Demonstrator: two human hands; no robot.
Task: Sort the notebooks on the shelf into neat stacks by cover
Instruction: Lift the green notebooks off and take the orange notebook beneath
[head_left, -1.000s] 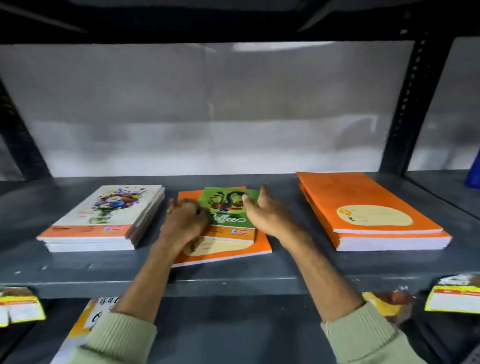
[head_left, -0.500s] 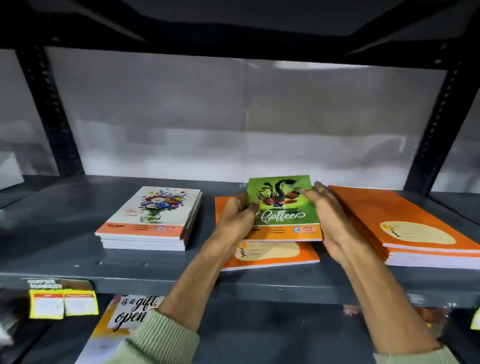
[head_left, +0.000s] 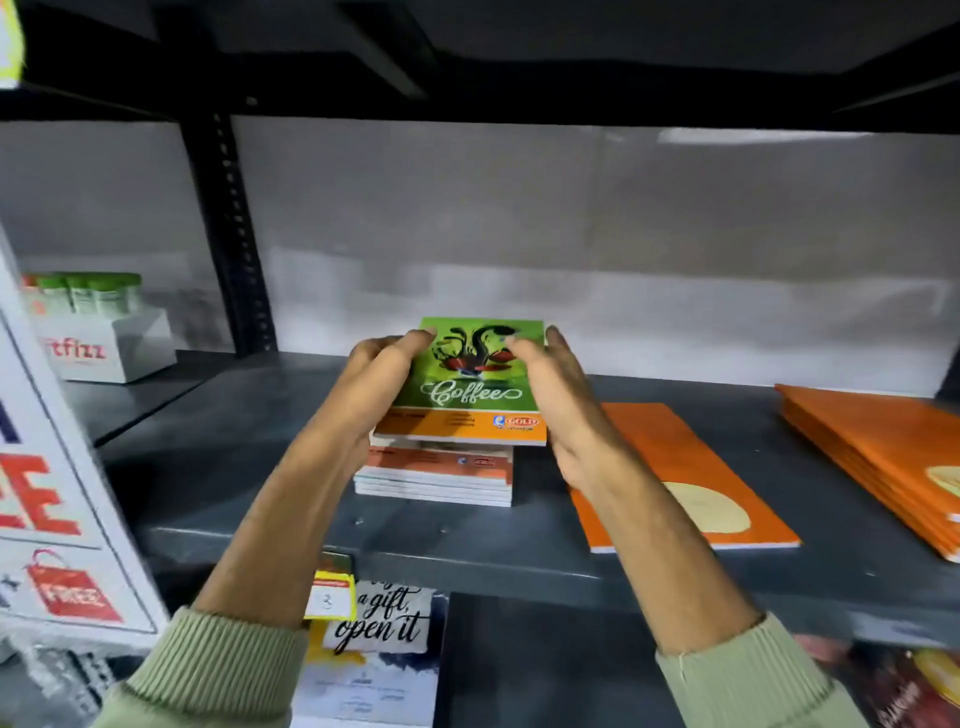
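Observation:
A green "Coffee" notebook (head_left: 470, 384) with an orange bottom band is gripped on both side edges, my left hand (head_left: 376, 379) on its left and my right hand (head_left: 558, 395) on its right. It hovers tilted just above a small stack of notebooks (head_left: 434, 475) on the grey shelf (head_left: 249, 467), hiding the stack's top cover. A single orange notebook (head_left: 675, 467) with a cream label lies flat to the right. A taller pile of orange notebooks (head_left: 878, 457) sits at the far right.
A black upright post (head_left: 228, 228) divides the shelf bay. Left of it stands a white box (head_left: 111, 345) with green-capped bottles. A white sign (head_left: 47, 493) leans at the left edge. Below the shelf lip hang a yellow price tag (head_left: 330, 595) and printed cards (head_left: 374, 649).
Both hands lifted the green notebook off the single orange notebook and carried it left, over the small stack. The camera view swung left as well.

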